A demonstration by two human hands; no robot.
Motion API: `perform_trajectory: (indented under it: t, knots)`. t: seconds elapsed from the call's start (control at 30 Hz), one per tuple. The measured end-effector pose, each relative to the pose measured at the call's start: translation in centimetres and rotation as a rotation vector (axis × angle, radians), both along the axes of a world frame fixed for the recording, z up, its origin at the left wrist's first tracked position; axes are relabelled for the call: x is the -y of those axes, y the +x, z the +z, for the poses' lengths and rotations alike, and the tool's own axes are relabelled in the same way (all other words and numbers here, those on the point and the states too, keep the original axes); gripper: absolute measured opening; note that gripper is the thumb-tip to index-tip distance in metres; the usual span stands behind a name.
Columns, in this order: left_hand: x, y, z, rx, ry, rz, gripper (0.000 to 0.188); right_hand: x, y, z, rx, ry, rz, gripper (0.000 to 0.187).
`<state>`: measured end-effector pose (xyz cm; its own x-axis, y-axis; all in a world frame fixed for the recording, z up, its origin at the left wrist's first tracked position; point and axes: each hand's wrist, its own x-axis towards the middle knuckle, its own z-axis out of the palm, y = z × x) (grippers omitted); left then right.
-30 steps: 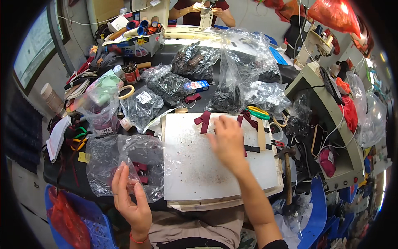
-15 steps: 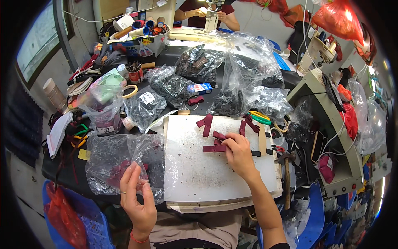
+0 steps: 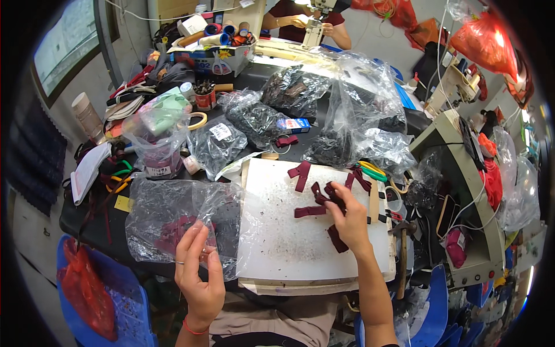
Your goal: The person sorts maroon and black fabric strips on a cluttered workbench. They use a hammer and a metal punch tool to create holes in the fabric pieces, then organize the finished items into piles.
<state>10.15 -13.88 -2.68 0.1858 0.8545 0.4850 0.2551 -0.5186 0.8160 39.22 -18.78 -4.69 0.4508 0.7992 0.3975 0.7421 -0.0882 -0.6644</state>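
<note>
My left hand (image 3: 199, 274) is at the near edge of a clear plastic bag (image 3: 167, 202), fingertips over its film. The thumb stands apart from the fingers. Dark red pieces (image 3: 178, 231) show through the bag. To the right, my right hand (image 3: 351, 222) is above a white board (image 3: 277, 248), its thumb and fingers round a folded maroon fabric strip (image 3: 319, 194); the fingers partly hide it. Another maroon strip (image 3: 337, 239) shows just below this hand; whether the hand holds it I cannot tell. More maroon strips (image 3: 300, 174) lie about the board, one flat strip (image 3: 309, 211) beside the thumb.
A hammer (image 3: 403, 254) lies right of the board, close to my right forearm. Behind are filled clear bags (image 3: 217, 144), a tape roll (image 3: 197, 120) and a small blue box (image 3: 296, 125). A beige machine (image 3: 451, 133) stands at the right. Another person's hands (image 3: 300, 21) work across the table.
The view has shifted, so the scene sits further right. My right hand has moved slightly nearer me over the strips, and a maroon strip now shows below it. My left hand stays by the bag.
</note>
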Motion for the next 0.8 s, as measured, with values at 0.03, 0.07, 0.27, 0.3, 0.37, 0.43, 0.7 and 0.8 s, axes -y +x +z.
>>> perform_trajectory:
  t: [0.03,0.07,0.27,0.3,0.37,0.43,0.7,0.8]
  knots:
    - [-0.1,-0.1,0.0,-0.011,0.019,0.003,0.037,-0.1,-0.1,0.2,-0.002,-0.020,-0.035,0.038]
    - [0.0,-0.2,0.2,-0.001,-0.001,-0.008,0.037,-0.1,-0.2,0.1,0.028,0.028,-0.037,0.037]
    - [-0.3,0.4,0.6,-0.018,0.013,0.010,0.038,0.0,-6.0,2.0,-0.153,0.625,-0.098,0.037]
    - [-0.4,0.5,0.5,-0.014,0.009,0.013,0.039,-0.5,-7.5,1.1,0.060,0.656,0.027,0.038]
    - [-0.7,0.2,0.4,0.008,-0.015,-0.021,0.043,-1.7,-11.0,3.2,0.159,0.420,0.433,0.035]
    - [-0.7,0.1,0.7,-0.006,0.017,0.002,0.043,-2.2,-11.5,3.1,0.206,0.183,0.357,0.032]
    - [-0.2,0.1,-0.1,0.000,-0.048,-0.029,0.041,0.2,-3.7,-1.2,0.539,-0.242,0.019,0.025]
    - [-0.3,0.2,0.0,-0.023,-0.039,-0.038,0.041,-0.2,-3.2,-1.3,0.514,-0.198,-0.062,0.022]
